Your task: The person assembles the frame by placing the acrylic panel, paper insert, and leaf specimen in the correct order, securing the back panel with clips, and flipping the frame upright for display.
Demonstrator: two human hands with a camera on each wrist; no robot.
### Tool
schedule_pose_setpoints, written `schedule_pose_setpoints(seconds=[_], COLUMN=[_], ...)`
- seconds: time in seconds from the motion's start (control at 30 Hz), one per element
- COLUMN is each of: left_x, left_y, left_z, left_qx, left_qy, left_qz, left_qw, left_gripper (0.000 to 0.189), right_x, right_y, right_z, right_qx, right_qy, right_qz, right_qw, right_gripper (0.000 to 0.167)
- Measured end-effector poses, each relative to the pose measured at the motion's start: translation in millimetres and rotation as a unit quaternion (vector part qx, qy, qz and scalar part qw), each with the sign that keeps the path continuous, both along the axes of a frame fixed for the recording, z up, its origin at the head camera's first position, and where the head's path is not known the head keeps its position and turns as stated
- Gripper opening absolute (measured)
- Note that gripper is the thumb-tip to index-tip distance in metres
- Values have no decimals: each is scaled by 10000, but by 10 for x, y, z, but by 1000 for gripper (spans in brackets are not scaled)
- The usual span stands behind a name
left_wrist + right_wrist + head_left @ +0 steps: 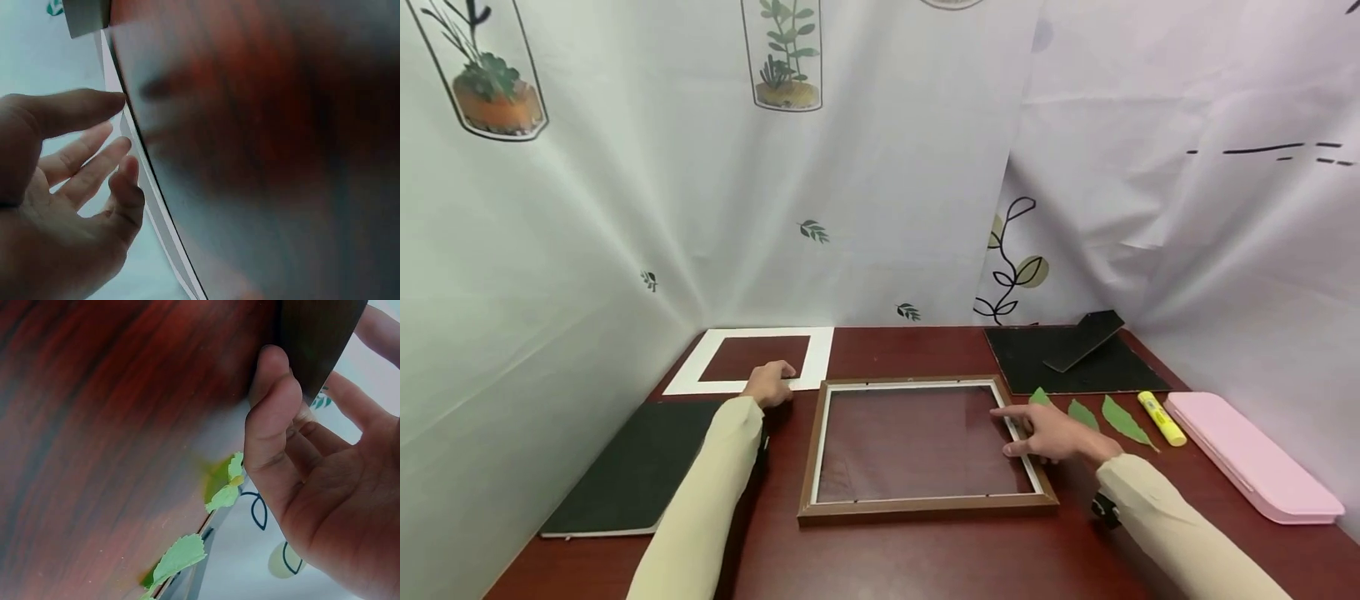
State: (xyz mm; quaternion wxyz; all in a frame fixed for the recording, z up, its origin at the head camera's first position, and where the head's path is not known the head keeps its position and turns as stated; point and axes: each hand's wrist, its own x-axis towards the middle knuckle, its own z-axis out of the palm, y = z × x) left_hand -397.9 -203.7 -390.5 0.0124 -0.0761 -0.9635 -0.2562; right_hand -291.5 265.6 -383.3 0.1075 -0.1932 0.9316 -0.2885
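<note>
A brown picture frame (928, 505) with a white inner lip lies face down mid-table, a clear pane inside it. At its right side my right hand (1052, 433) holds the rail: index finger stretched over the inner edge, thumb on the lip, lower fingers curled against the outer side. The right wrist view shows those fingers up against the dark rail (315, 347). My left hand (769, 383) is at the near right corner of a white mat (820, 358) with a rectangular opening. In the left wrist view, its thumb tip meets the mat's white edge (140, 140), the fingers loosely bent.
Behind the right hand lies a black backing board (1022, 358) with a folding stand (1084, 340). Nearby are green leaves (1126, 419), a yellow glue stick (1162, 418) and a pink case (1255, 458). A black folder-like sheet (632, 467) lies left. White printed cloth surrounds the table.
</note>
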Motion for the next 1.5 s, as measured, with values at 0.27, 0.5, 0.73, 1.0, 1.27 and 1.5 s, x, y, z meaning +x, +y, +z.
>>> schedule_pose_setpoints(seconds=[0.27, 0.5, 0.73, 1.0, 1.27, 1.5], left_x=[-116, -194, -216, -246, -175, -5], left_y=[-14, -9, -88, -65, 51, 299], left_z=[7, -5, 100, 289, 386, 489], left_qx=[-276, -563, -766, -575, -295, -301], left_qy=[317, 515, 131, -90, 449, 912], left_qz=[-41, -273, -669, -1402, -1838, -2037], left_qw=[9991, 9967, 9947, 9884, 9815, 9743], left_gripper=[34, 32, 33, 25, 20, 20], right_x=[-9, -9, -7, -18, -25, -17], right_y=[5, 18, -8, 20, 32, 47], right_z=[1, -17, -4, -17, -36, -47], right_qx=[-75, -83, -168, -258, -282, -314], right_qy=[-47, -8, -134, -254, -182, -115], right_qz=[-76, -117, -145, -209, -151, -156], right_qw=[9999, 9999, 9997, 9991, 9993, 9993], right_gripper=[64, 64, 65, 64, 64, 64])
